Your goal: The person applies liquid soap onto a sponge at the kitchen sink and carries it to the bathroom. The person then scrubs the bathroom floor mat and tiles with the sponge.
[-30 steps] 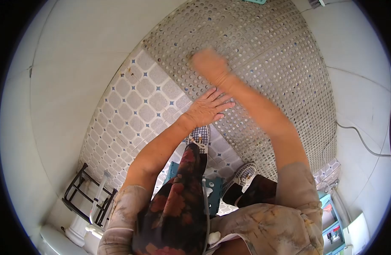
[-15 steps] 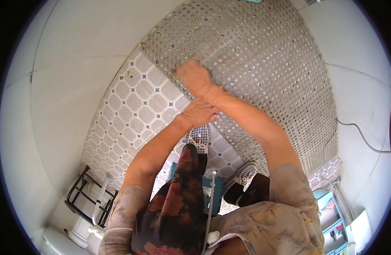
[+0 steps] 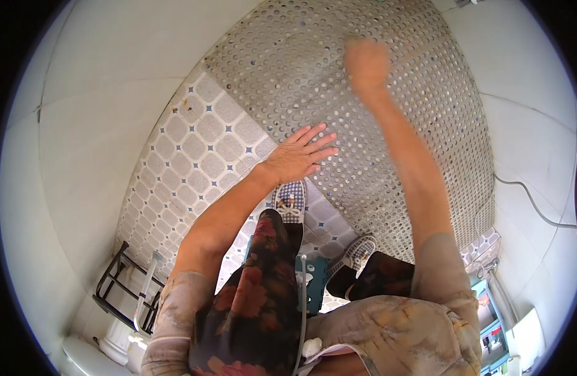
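A grey mat full of round holes covers much of the tiled floor. My left hand lies flat on the mat's near corner, fingers spread and holding nothing. Farther out over the mat is my right hand, blurred by motion, with its fingers curled closed. A small dark patch shows at its fingertips; I cannot make out what it is.
Patterned tiles border the mat at left. My checked shoes are close by. A black metal frame stands lower left, teal shelves lower right. A grey cable runs along the right wall.
My right hand has swept away and to the right across the mat, off its place beside my left hand. The left hand stays near the mat's corner, its fingers now more spread.
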Available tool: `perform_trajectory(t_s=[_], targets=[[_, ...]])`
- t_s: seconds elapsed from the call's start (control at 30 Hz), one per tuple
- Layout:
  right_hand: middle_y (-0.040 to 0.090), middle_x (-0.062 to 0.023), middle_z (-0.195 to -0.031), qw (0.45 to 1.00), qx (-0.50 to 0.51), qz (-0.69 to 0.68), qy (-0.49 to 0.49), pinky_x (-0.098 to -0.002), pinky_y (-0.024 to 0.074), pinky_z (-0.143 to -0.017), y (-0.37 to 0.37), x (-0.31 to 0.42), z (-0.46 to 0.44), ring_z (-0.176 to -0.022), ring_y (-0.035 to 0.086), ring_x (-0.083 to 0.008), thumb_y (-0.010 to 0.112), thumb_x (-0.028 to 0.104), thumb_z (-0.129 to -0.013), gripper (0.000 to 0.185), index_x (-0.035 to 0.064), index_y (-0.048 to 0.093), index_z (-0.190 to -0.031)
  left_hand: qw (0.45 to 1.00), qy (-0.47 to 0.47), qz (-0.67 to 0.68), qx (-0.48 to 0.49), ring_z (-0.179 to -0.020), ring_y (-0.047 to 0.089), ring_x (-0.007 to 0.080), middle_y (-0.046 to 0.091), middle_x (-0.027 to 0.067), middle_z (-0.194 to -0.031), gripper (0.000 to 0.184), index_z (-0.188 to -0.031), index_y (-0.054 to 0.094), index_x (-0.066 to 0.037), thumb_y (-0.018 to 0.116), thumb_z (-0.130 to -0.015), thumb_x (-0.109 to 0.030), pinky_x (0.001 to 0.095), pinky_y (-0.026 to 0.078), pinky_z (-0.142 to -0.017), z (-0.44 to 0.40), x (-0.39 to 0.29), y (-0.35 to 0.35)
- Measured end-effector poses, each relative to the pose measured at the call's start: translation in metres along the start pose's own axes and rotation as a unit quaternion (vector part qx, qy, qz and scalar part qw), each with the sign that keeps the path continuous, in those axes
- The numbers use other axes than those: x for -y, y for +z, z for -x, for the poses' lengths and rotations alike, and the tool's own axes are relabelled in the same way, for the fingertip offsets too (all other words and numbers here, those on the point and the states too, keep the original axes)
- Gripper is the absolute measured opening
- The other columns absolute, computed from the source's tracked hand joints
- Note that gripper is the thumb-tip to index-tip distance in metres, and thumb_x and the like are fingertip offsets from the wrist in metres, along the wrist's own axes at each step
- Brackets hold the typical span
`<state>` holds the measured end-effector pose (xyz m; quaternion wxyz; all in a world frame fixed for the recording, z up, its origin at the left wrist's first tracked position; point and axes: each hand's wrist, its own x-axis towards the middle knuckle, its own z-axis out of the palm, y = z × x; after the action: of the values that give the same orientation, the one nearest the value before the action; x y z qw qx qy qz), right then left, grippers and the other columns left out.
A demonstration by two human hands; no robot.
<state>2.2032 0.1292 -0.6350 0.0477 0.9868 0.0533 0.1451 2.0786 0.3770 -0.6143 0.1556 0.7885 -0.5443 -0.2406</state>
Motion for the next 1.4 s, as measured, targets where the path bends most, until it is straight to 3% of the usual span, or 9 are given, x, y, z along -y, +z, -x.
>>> perform_trajectory(t_s=[0.2, 0.4, 0.6, 0.63, 0.9, 1.0, 1.07, 1.23, 1.4], targets=[[0.067, -0.0156, -0.069, 0.943, 0.062, -0.28, -0.167, -0.0451, 0.0538, -0.06, -0.026, 0.129, 0.057, -0.065, 0.066, -0.0338, 0.062, 0.015, -0.074, 0.014, 0.0045, 0.071, -0.073, 0.989, -0.05, 0.099, 0.093, -0.149, 0.015, 0.0287, 0.028, 0.002, -0.158, 0.062, -0.149, 0.038, -0.023, 0.06, -0.091, -0.033, 0.047, 0.014, -0.121, 0.004, 0.007, 0.017], [0.068, -0.0203, -0.079, 0.97, 0.129, -0.18, 0.094, -0.0486, 0.0538, -0.072, -0.013, -0.014, 0.002, -0.075, 0.065, -0.041, 0.059, 0.023, -0.086, 0.024, 0.0029, 0.07, -0.08, 0.999, -0.019, 0.042, -0.011, -0.149, 0.013, 0.0279, 0.024, 0.0007, -0.16, 0.061, -0.146, 0.043, -0.021, 0.064, -0.089, -0.024, 0.0476, 0.015, -0.121, 0.009, -0.001, 0.002], [0.07, -0.0189, -0.077, 0.96, 0.072, -0.103, 0.25, -0.0438, 0.056, -0.061, -0.02, -0.027, -0.004, -0.07, 0.069, -0.0348, 0.06, 0.019, -0.082, 0.02, 0.0055, 0.072, -0.075, 0.952, -0.023, 0.237, -0.19, -0.127, 0.053, 0.0313, 0.061, 0.0125, -0.13, 0.03, -0.116, 0.066, -0.006, 0.062, -0.087, -0.01, 0.0456, 0.039, -0.109, 0.026, 0.019, 0.01], [0.068, -0.0156, -0.07, 0.996, 0.003, -0.07, 0.049, -0.042, 0.0556, -0.057, 0.008, -0.002, 0.018, -0.066, 0.068, -0.0337, 0.061, 0.018, -0.08, 0.018, 0.0063, 0.072, -0.072, 0.94, -0.084, 0.216, -0.252, -0.12, 0.056, 0.0312, 0.063, 0.0133, -0.125, 0.027, -0.112, 0.067, -0.005, 0.061, -0.086, -0.009, 0.0444, 0.042, -0.105, 0.029, 0.018, 0.006], [0.067, -0.0198, -0.074, 0.943, 0.057, -0.303, -0.128, -0.0472, 0.0545, -0.063, -0.038, 0.116, 0.068, -0.073, 0.067, -0.0384, 0.059, 0.014, -0.076, 0.015, 0.0026, 0.068, -0.074, 0.895, -0.304, 0.048, -0.322, -0.108, 0.062, 0.031, 0.063, 0.0128, -0.125, 0.025, -0.109, 0.067, -0.003, 0.059, -0.086, -0.009, 0.0382, 0.05, -0.094, 0.056, 0.045, -0.019], [0.07, -0.0168, -0.087, 0.942, 0.262, -0.2, 0.058, -0.0481, 0.0564, -0.07, -0.025, 0.038, 0.016, -0.086, 0.068, -0.0346, 0.055, 0.017, -0.083, 0.017, 0.0083, 0.07, -0.081, 0.911, -0.289, 0.025, -0.292, -0.112, 0.061, 0.0307, 0.061, 0.012, -0.13, 0.026, -0.11, 0.068, -0.004, 0.059, -0.086, -0.009, 0.0378, 0.049, -0.095, 0.062, 0.044, -0.018], [0.07, -0.0169, -0.084, 0.984, 0.005, -0.164, 0.067, -0.047, 0.0567, -0.07, 0.012, -0.04, 0.016, -0.084, 0.068, -0.0365, 0.057, 0.024, -0.084, 0.021, 0.0074, 0.07, -0.083, 0.908, -0.292, 0.025, -0.3, -0.113, 0.061, 0.0305, 0.06, 0.012, -0.131, 0.027, -0.11, 0.068, -0.005, 0.06, -0.085, -0.008, 0.0378, 0.049, -0.096, 0.061, 0.042, -0.017], [0.07, -0.0154, -0.082, 0.959, 0.055, -0.06, 0.273, -0.0467, 0.0557, -0.069, -0.01, -0.055, 0.009, -0.084, 0.068, -0.0368, 0.061, 0.021, -0.084, 0.018, 0.0056, 0.07, -0.08, 0.902, -0.312, 0.001, -0.298, -0.116, 0.06, 0.0307, 0.059, 0.012, -0.134, 0.031, -0.112, 0.067, -0.007, 0.062, -0.081, -0.007, 0.038, 0.05, -0.096, 0.053, 0.041, -0.009], [0.068, -0.0125, -0.078, 0.957, 0.173, -0.229, 0.031, -0.0425, 0.0545, -0.061, -0.033, 0.113, 0.063, -0.073, 0.068, -0.0302, 0.062, 0.014, -0.076, 0.01, 0.0069, 0.07, -0.075, 0.898, -0.32, -0.019, -0.302, -0.118, 0.06, 0.0301, 0.058, 0.0124, -0.135, 0.038, -0.117, 0.065, -0.008, 0.062, -0.079, -0.006, 0.0382, 0.051, -0.094, 0.048, 0.037, -0.006]])
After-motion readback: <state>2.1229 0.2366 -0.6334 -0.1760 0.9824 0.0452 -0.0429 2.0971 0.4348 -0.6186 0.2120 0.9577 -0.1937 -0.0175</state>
